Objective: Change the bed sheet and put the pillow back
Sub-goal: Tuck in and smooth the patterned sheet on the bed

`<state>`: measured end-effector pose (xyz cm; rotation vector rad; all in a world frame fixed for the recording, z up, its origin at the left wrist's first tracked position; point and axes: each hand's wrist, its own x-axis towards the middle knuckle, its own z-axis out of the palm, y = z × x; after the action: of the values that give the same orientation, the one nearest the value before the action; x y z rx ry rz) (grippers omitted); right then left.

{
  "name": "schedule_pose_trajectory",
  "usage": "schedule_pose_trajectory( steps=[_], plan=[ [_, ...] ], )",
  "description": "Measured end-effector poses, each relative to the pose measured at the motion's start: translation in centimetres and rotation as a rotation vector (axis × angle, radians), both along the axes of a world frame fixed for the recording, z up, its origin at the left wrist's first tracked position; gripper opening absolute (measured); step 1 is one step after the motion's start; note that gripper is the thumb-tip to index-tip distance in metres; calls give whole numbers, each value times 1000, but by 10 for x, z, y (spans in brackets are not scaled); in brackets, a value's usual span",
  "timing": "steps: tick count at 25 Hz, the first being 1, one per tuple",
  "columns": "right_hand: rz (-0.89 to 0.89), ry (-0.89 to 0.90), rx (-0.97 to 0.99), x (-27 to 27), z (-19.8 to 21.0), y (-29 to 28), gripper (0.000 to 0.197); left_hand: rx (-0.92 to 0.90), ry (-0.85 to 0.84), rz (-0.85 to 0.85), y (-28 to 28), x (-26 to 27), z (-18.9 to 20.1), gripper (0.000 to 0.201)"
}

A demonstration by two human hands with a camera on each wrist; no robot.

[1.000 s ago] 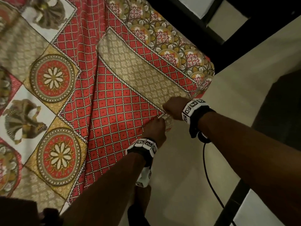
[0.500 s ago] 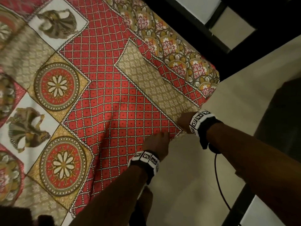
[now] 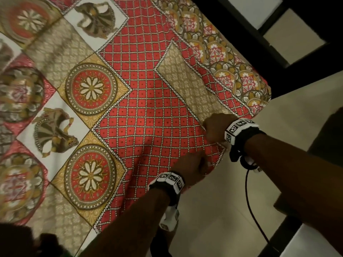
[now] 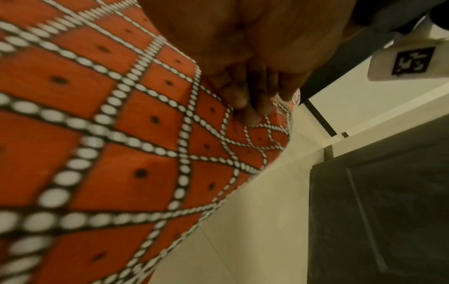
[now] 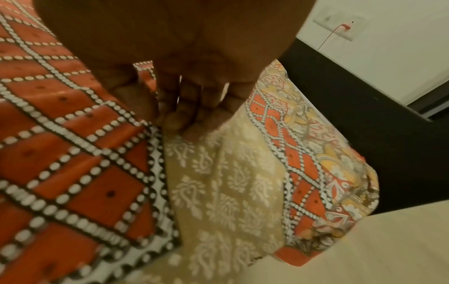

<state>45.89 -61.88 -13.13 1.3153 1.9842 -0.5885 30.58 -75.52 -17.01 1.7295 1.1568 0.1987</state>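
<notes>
Both hands work at the near edge of the bed, so the step in hand looks like spreading the one patterned sheet [image 3: 148, 112] over the mattress. The left hand [image 3: 189, 166] has its grip clamped on the red checked hem, fingers [image 4: 239, 100] curled into the cloth. Just beside it, the right hand [image 3: 216, 127] pinches the fold where red meets beige. One sheet, two hands; no pillow is in view. Next, I think, the hem must be pulled tight toward the floor [image 3: 213, 210] and tucked under
</notes>
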Motion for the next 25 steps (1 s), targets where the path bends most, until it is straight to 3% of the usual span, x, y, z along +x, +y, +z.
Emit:
schedule_pose_trajectory(
  steps=[4, 7, 10, 13, 15, 16, 18, 21, 22, 23, 25],
  plan=[
    [28, 362, 296, -75, -18, -20, 54, 131, 230, 233, -4, -69, 6, 13],
    [100, 384, 292, -139, -32, -55, 56, 219, 408, 122, -41, -126, 8, 29],
    [150, 429, 312, -180, -34, -85, 50, 159, 576, -107, -91, -143, 15, 44],
    [231, 498, 304, -222, -27, -106, 49, 124, 568, -159, -119, -134, 8, 40],
    [268, 500, 316, -245, -29, -114, 51, 116, 518, -182, -128, -119, 15, 66],
    [281, 493, 312, -254, -30, -118, 52, 105, 512, -192, -133, -115, 21, 65],
    [296, 483, 305, -268, -31, -123, 50, 71, 537, -231, -148, -108, 31, 43],
    [315, 424, 311, -279, -26, -132, 48, -192, 504, -43, -164, -114, 28, 34],
    [333, 412, 329, -281, -24, -136, 47, -136, 543, 41, -169, -118, 18, 32],
    [350, 403, 341, -283, -22, -139, 47, -106, 551, 21, -168, -123, 12, 28],
    [358, 374, 327, -287, -21, -145, 53, -52, 446, 49, -169, -130, 8, 24]
  ],
)
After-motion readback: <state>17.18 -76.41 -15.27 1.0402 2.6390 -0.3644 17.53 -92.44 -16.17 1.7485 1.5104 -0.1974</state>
